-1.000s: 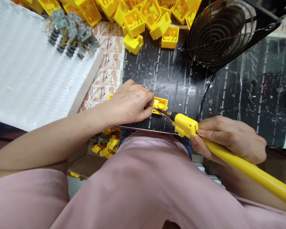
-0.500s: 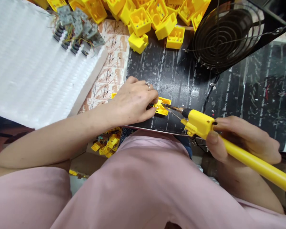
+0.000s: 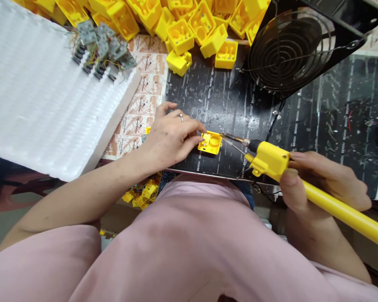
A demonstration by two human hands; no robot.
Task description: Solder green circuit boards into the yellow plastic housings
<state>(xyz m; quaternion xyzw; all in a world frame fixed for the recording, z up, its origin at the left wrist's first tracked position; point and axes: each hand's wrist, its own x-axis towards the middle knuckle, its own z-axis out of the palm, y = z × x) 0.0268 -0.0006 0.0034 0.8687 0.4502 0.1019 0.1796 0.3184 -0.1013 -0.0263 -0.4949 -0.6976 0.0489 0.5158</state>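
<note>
The yellow housing is pinned on the black mat by the left hand's fingers, while the soldering iron is clenched in the right hand, its tip at the housing's edge; a heap of housings remains beyond.

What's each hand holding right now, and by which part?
The right hand grips the yellow soldering iron by its long handle. The left hand's fingers hold the yellow plastic housing at its left end.
</note>
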